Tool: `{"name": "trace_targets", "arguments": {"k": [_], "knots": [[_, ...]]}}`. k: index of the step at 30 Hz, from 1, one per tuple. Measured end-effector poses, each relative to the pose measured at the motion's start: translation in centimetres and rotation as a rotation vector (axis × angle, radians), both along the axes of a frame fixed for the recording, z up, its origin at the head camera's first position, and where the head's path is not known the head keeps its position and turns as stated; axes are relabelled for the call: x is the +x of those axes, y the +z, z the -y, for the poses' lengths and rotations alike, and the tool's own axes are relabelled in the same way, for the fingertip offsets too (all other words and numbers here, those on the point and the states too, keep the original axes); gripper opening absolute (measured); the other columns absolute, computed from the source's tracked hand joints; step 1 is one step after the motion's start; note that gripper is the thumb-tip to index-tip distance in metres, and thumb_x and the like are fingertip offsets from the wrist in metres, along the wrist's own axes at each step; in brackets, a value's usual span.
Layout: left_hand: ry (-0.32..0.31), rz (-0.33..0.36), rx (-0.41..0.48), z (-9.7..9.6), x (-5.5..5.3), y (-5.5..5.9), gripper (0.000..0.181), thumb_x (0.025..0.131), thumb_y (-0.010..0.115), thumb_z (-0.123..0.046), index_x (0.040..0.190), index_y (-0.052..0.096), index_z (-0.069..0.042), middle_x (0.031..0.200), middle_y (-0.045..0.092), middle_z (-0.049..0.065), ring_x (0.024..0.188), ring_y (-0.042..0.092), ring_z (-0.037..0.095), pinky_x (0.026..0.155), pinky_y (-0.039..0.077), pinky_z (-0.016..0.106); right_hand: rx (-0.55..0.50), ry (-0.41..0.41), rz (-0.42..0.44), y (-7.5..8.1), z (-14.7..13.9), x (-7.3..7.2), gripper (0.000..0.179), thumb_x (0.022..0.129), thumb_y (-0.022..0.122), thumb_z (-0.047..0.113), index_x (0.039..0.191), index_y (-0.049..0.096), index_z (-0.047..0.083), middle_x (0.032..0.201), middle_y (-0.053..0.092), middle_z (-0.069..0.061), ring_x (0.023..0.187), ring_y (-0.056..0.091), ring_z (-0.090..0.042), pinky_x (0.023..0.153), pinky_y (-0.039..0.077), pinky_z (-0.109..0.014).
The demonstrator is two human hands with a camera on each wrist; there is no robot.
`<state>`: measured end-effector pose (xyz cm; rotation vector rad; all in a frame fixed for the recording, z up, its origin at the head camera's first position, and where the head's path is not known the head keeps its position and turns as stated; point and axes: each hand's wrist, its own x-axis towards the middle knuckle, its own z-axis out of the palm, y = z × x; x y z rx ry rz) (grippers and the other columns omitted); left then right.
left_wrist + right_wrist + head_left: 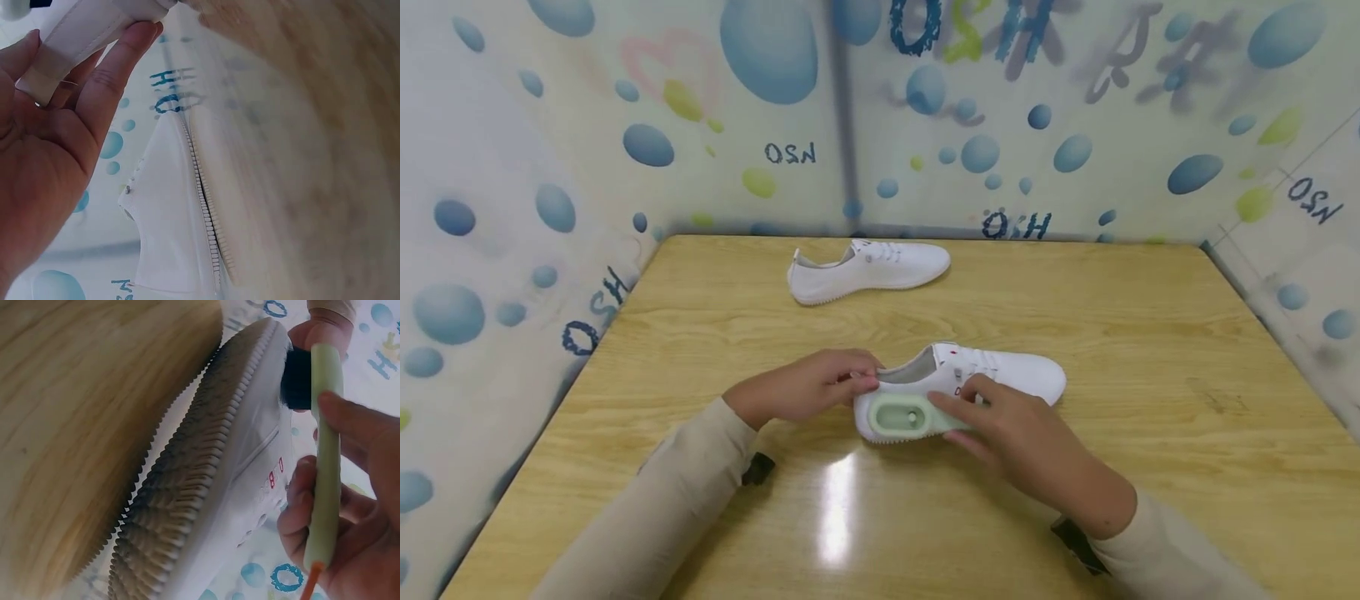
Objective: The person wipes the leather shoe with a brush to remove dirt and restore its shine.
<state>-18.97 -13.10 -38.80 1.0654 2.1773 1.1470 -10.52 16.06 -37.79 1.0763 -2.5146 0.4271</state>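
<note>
A white lace-up shoe point(1022, 375) is on the table in front of me, toe to the right. At its heel, my left hand point(812, 386) pinches the collar between thumb and fingers; the left wrist view shows the white heel point(81, 37) between them. My right hand point(1018, 429) grips a pale green shoe brush point(898, 415) by its handle. In the right wrist view, the dark bristles point(297, 378) of the brush press on the shoe's side near the heel. The ridged sole point(181, 481) faces that camera, and an orange cord point(311, 581) hangs from the handle end.
A second white shoe point(880, 271) stands farther back on the wooden table point(1120, 325), toe also to the right. Behind the table's back edge rises a wall point(880, 125) with blue and green bubble prints, and patterned walls flank both sides.
</note>
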Motion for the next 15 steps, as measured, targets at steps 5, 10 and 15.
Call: {"name": "trace_targets", "arguments": {"k": [5, 10, 15], "knots": [[0.019, 0.027, -0.001, 0.04, -0.03, 0.17, 0.016, 0.106, 0.047, -0.016, 0.101, 0.061, -0.009, 0.108, 0.061, 0.006, 0.096, 0.055, 0.014, 0.082, 0.057, 0.034, -0.029, -0.028, -0.029, -0.09, -0.01, -0.28, 0.05, 0.079, 0.084, 0.026, 0.127, 0.07, 0.019, 0.098, 0.062, -0.003, 0.072, 0.055, -0.009, 0.059, 0.048, -0.022], [0.022, 0.008, -0.018, 0.1, 0.02, 0.29, 0.018, 0.106, 0.047, -0.015, 0.107, 0.063, -0.009, 0.108, 0.063, 0.006, 0.096, 0.056, 0.013, 0.082, 0.056, 0.034, -0.038, -0.024, 0.003, -0.25, -0.08, -0.27, 0.05, 0.08, 0.084, 0.024, 0.128, 0.069, 0.019, 0.098, 0.061, -0.002, 0.071, 0.054, -0.008, 0.059, 0.048, -0.02], [0.019, 0.004, -0.027, -0.02, -0.03, 0.31, 0.019, 0.106, 0.048, -0.015, 0.108, 0.065, -0.01, 0.109, 0.064, 0.004, 0.096, 0.057, 0.012, 0.082, 0.056, 0.033, -0.014, 0.028, 0.027, -0.32, -0.09, -0.07, 0.05, 0.08, 0.084, 0.025, 0.127, 0.069, 0.02, 0.101, 0.062, -0.002, 0.074, 0.054, -0.007, 0.063, 0.049, -0.02]]}}
